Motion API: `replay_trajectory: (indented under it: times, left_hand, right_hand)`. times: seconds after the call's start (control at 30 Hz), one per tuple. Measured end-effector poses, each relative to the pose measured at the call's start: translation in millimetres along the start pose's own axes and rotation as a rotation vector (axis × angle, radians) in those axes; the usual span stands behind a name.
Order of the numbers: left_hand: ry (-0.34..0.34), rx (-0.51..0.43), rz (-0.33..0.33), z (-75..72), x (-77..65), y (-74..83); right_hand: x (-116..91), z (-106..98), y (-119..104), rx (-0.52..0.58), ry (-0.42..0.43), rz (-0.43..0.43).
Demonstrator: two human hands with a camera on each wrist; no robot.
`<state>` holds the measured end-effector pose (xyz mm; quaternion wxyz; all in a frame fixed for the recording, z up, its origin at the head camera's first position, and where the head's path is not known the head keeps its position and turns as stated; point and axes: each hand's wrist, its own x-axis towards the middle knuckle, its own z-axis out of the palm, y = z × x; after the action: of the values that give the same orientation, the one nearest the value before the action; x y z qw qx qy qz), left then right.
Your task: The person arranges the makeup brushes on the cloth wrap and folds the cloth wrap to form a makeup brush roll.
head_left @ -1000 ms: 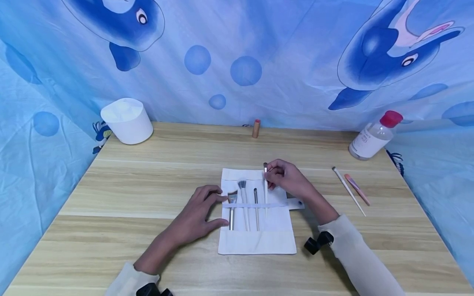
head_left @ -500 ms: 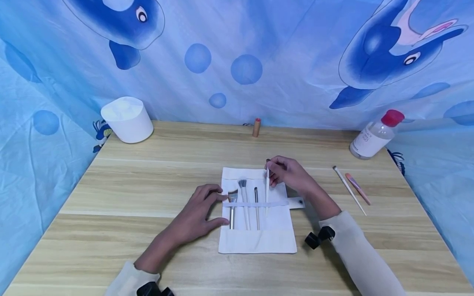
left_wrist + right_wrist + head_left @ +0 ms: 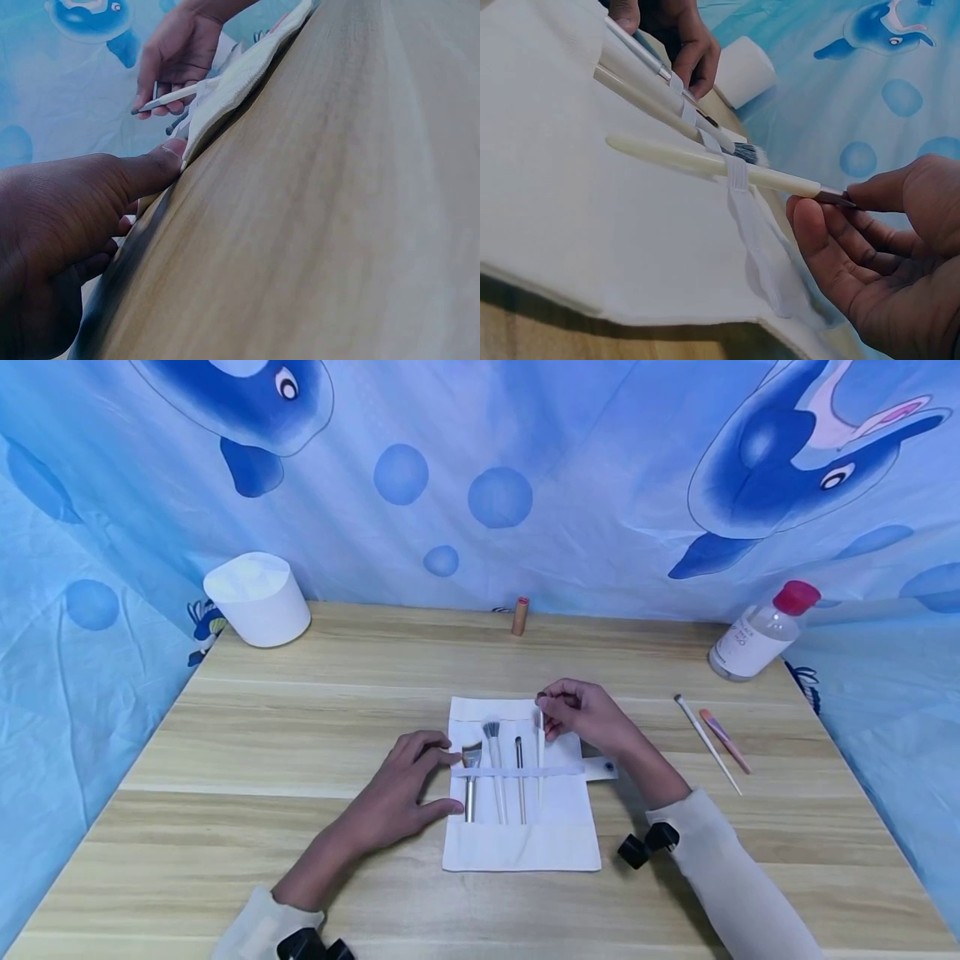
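A white fabric brush roll lies unfolded in the middle of the table in the head view. Its elastic band crosses several makeup brushes, among them a wide flat brush, a fluffy brush and a thin dark-tipped brush. My right hand pinches a white-handled makeup brush near its metal collar, between thumb and fingers. That handle passes under the band, its rear end above the cloth in the right wrist view. My left hand rests at the roll's left edge, thumb and fingers spread, thumb touching the cloth.
Right of the roll, a white brush and a pink brush lie on the wooden table. Farther back stand a red-capped bottle, a small brown tube and a white round container. A snap strap sticks out right.
The right hand first drew the brush slightly up and right, then brought it a little down toward the roll's lower pocket. The left hand stays at the roll's edge.
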<state>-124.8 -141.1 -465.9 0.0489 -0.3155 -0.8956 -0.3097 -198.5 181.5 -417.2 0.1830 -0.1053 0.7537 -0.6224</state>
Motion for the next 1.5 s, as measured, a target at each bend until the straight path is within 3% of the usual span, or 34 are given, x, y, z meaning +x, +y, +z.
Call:
replay_trajectory:
  times: [0.73, 1.2, 1.5]
  left_hand:
    - [-0.003, 0.000, -0.007, -0.4, -0.6, 0.7]
    - [-0.007, -0.005, -0.019, 0.8, -0.5, 0.4]
    - [-0.006, 0.003, -0.013, 1.2, -0.1, -0.4]
  right_hand:
    - [-11, 6, 5, -0.067, -0.075, 0.069]
    - [-16, 7, 4, -0.282, -0.067, 0.077]
    - [-18, 6, 6, -0.324, -0.098, 0.061]
